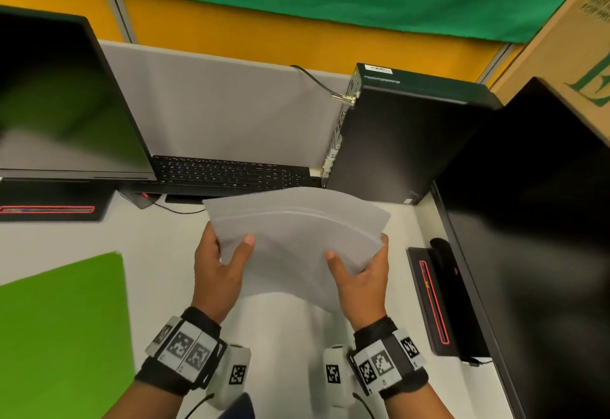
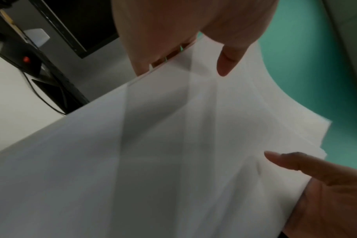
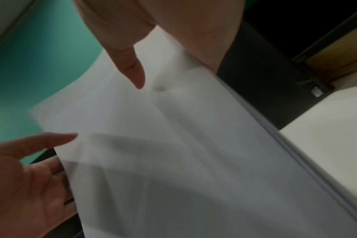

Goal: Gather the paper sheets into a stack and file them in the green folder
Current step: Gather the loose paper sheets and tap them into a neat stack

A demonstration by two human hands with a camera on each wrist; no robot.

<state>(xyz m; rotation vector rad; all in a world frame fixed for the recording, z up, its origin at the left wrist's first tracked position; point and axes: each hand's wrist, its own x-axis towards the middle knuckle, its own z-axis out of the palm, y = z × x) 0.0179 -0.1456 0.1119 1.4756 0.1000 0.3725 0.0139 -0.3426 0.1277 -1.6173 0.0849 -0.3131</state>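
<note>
Both hands, left hand (image 1: 216, 268) and right hand (image 1: 359, 275), grip the bowed paper stack (image 1: 297, 237) above the counter (image 1: 158, 253), fingers (image 1: 246, 243) pinching its edges; green folder (image 1: 62, 329) lies left.

Both forearms reach forward from the near edge, marker-tagged bands on each wrist. Left hand (image 1: 216, 268) and right hand (image 1: 361, 278) are raised side by side, palms turned inward, thumbs on top, fingers (image 1: 384, 241) curled underneath. Each pinches a side edge of the paper stack (image 1: 293, 237).
</note>
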